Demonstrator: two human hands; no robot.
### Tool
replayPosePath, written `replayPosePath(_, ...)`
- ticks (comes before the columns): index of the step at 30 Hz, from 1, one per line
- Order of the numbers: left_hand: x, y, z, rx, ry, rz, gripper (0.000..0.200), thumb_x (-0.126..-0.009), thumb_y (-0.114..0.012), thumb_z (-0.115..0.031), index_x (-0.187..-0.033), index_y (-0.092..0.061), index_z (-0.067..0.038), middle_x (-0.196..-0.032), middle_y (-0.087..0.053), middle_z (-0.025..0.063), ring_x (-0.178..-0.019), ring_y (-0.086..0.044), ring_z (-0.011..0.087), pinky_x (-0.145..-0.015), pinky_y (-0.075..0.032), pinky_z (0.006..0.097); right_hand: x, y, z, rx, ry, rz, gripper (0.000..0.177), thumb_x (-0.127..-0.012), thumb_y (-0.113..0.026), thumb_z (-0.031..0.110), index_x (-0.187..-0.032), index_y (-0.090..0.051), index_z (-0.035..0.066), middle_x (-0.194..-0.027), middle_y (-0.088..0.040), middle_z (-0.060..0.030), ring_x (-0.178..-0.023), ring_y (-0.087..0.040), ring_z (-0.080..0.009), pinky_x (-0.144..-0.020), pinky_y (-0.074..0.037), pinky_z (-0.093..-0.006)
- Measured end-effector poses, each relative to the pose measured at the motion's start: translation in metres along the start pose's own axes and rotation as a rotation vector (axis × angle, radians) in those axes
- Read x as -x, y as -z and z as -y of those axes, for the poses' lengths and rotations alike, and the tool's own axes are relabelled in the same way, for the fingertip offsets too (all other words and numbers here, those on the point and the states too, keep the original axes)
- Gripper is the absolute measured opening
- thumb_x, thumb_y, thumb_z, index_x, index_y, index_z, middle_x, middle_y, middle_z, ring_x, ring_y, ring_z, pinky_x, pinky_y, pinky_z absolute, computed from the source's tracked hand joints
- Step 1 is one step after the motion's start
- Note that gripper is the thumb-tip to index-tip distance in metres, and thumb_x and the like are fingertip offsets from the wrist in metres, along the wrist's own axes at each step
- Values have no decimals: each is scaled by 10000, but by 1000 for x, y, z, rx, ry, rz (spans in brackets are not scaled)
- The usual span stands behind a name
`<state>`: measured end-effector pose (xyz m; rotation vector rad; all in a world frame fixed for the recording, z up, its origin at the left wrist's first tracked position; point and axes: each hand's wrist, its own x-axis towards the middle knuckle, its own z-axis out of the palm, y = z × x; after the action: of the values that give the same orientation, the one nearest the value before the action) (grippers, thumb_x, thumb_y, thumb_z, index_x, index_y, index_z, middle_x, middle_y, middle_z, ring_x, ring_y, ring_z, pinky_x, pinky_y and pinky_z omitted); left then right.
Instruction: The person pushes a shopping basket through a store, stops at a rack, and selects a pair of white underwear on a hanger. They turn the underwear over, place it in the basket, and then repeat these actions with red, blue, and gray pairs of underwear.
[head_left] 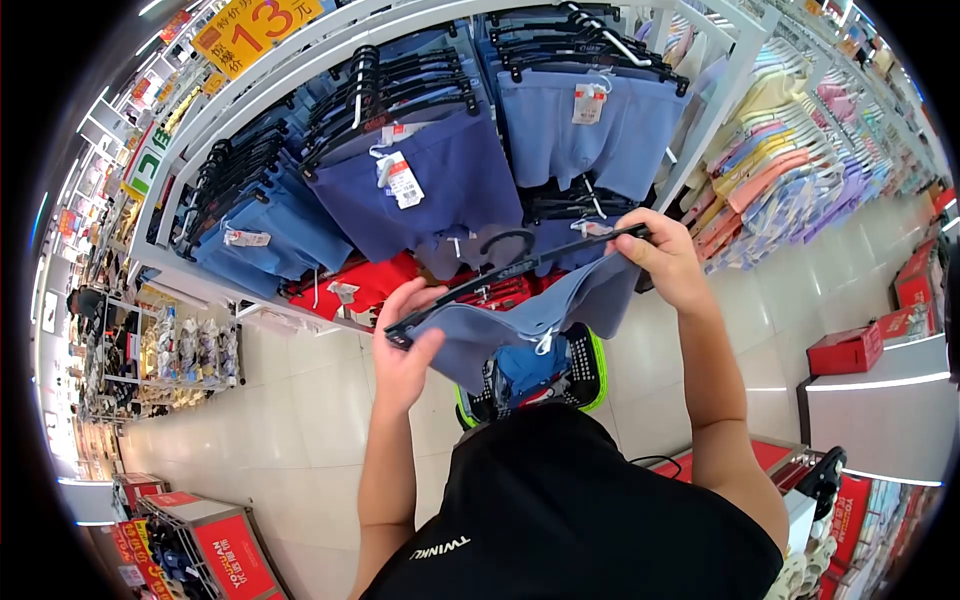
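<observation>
Stretched between my hands is a black clip hanger (487,281) with its hook upward and grey-blue boxer briefs (585,300) hanging from it. A white string loop shows at the front of the waistband. My left hand (402,350) grips the hanger's left end, thumb in front and fingers behind. My right hand (668,262) is closed around the other end, which sits higher, so the hanger tilts. Below the briefs stands a shopping basket (602,372) with a bright green rim and folded blue clothing (530,372) inside, partly hidden by the briefs and my shirt.
Just ahead, a white rack (700,130) carries dark blue briefs (430,180), light blue briefs (610,125) and red briefs (370,285) on black hangers. Children's clothes (780,160) hang to the right. Red boxes (845,350) and a display shelf (225,550) flank the tiled floor.
</observation>
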<state>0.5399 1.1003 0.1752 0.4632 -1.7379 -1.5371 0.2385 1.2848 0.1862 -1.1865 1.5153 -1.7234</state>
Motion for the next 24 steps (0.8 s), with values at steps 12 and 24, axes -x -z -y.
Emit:
replayPosePath(12,-18,88,9,335,204,-179,324,-877,-691,-300,-905,-585,5,-854,-619,70,-756,-587,141,-696,-475,267,9,-79,32,-237,-197,3,523,-766,-755,64,-1236,-528,30,-1154,-618,-155,-1016,-600,-163,-840,-469,-265)
replayPosePath(24,-34,146,-15,-24,-39,227,292,-773,-788,-226,-862,-642,10,-779,-631,42,-690,-547,97,-594,-416,225,19,-131,47,79,13,-176,252,-804,-641,-99,-1044,-616,-29,-1037,-611,-54,-895,-570,-85,-764,-482,-224)
